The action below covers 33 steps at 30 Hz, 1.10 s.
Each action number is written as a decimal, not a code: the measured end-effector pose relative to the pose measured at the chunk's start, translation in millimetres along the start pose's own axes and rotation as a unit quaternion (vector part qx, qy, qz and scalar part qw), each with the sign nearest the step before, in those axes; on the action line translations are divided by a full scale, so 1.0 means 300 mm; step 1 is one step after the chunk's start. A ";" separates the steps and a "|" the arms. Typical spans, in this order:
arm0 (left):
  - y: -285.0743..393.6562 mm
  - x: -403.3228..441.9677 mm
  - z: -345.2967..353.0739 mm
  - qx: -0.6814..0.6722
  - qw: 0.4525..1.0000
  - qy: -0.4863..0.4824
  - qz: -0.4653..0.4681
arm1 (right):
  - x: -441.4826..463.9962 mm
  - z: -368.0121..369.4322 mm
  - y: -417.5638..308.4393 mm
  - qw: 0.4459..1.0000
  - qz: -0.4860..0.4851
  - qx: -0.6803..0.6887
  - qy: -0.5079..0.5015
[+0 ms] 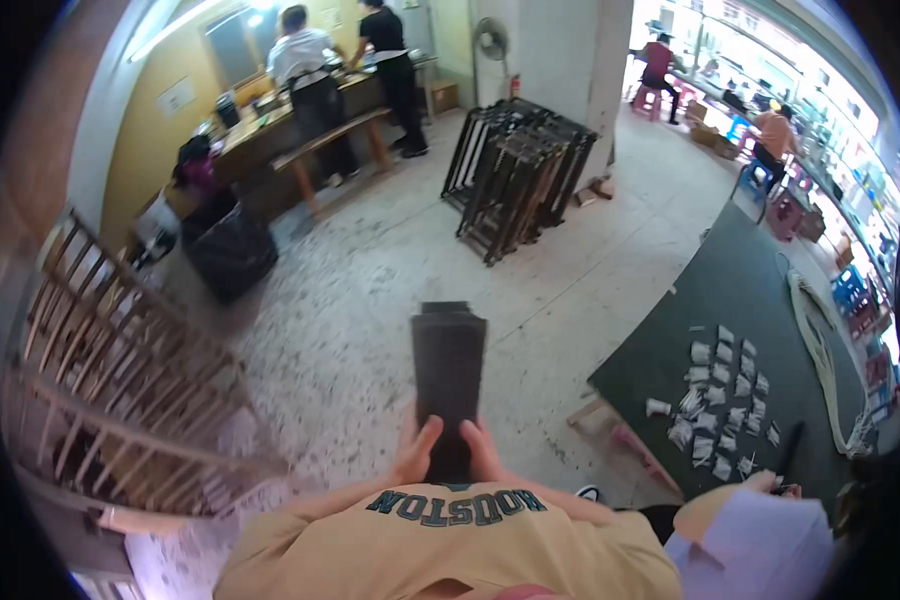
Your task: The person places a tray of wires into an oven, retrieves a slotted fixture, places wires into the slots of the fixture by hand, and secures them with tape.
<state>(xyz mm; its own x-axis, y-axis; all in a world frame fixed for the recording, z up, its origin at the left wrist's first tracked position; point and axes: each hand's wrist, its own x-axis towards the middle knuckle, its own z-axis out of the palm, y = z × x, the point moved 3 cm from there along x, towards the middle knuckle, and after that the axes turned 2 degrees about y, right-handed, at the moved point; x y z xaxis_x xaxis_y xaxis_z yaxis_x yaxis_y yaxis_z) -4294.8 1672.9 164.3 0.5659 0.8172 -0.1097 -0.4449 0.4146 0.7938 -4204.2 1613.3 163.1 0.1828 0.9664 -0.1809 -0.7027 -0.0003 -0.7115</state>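
Observation:
In front of my chest I hold a stack of long, flat dark strips [450, 365], upright and pointing away from me. My left hand [416, 452] grips the lower left edge with its thumb on the face. On the opposite edge, my right hand [483, 455] is closed the same way. The far end of the stack looks slightly uneven, with one layer jutting out. What the strips are made of I cannot make out. The fingers behind the stack are hidden.
To the right, a dark green table [660, 330] bears several small whitish bundles [720, 395] and a pale cord bunch [815, 350]. A co-worker's hand [762, 482] is beside it. Black metal frames [515, 180] stand ahead; a slatted rack [120, 370] and black bin bag [228, 250] are left.

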 end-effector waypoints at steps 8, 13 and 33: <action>-0.033 0.930 0.422 0.300 0.918 -0.170 -0.195 | 0.568 -0.384 -0.366 0.935 -0.165 0.264 0.168; -0.183 1.499 0.663 0.251 0.916 -0.236 -0.206 | 0.950 -0.657 -0.791 0.916 -0.145 0.346 0.146; -1.201 3.630 1.895 0.276 0.857 -0.354 -0.253 | 2.092 -2.152 -2.403 0.850 -0.352 0.225 0.321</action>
<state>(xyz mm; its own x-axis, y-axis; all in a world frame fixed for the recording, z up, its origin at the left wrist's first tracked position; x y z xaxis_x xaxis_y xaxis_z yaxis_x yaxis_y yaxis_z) -3123.6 2185.8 98.7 0.9560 0.0600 -0.2872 0.2666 0.2312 0.9357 -3139.2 2054.1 124.1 0.9027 0.3468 -0.2549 -0.4298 0.7575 -0.4915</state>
